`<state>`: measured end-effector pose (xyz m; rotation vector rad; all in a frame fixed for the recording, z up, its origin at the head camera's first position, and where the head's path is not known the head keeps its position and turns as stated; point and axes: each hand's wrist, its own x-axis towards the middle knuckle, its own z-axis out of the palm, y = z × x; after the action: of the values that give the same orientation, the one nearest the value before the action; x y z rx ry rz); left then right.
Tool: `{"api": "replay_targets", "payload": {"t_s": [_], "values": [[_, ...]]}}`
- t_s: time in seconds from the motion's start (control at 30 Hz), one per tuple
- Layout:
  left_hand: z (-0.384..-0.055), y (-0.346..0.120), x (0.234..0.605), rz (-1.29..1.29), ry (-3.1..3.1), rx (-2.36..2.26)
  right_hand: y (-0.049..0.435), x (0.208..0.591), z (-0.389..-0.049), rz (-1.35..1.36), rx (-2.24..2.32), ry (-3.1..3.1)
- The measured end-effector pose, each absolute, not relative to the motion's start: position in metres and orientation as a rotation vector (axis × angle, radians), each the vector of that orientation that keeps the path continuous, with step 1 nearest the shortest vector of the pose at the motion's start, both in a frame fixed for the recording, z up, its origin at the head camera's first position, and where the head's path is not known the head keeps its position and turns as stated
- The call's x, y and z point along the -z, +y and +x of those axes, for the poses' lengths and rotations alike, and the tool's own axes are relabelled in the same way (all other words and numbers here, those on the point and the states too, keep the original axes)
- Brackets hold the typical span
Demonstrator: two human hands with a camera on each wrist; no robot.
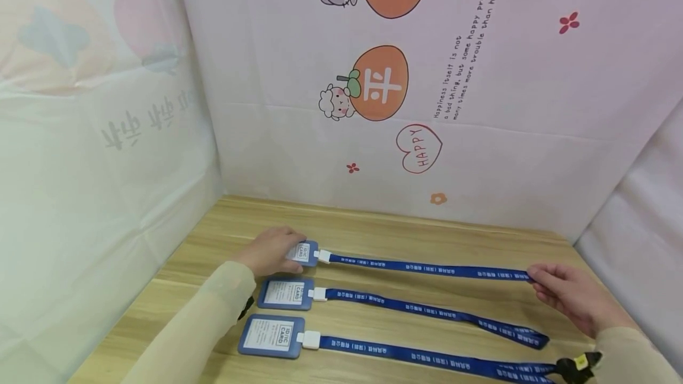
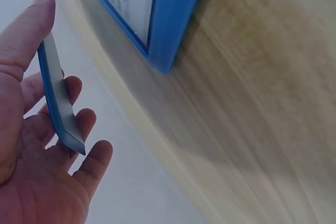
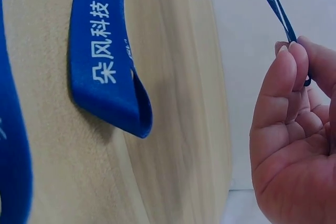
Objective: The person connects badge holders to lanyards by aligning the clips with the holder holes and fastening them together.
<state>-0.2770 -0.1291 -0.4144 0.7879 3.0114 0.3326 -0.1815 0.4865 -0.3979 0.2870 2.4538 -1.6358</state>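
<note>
My left hand grips the farthest blue ID card holder at its left end. In the left wrist view, the thumb lies on one face of this holder and the fingers are behind it. A blue lanyard with white print runs from its white clip to my right hand, stretched nearly straight. Thumb and fingertips of the right hand pinch the lanyard's looped end. Nearer to me, a second card holder lies flat with its lanyard extended to the right.
A third card holder with its lanyard lies nearest, roughly parallel to the others. The black fitting shows by the right wrist. White printed cloth walls the wooden table at the back and sides.
</note>
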Motion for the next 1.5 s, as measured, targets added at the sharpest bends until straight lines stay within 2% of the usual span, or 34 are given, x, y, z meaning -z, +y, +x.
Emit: {"api": "replay_targets", "payload": {"t_s": [1.5], "values": [[-0.284,-0.121,0.429,0.681,2.94,-0.297,0.475,0.406,-0.19,0.334,1.353,2.602]]}}
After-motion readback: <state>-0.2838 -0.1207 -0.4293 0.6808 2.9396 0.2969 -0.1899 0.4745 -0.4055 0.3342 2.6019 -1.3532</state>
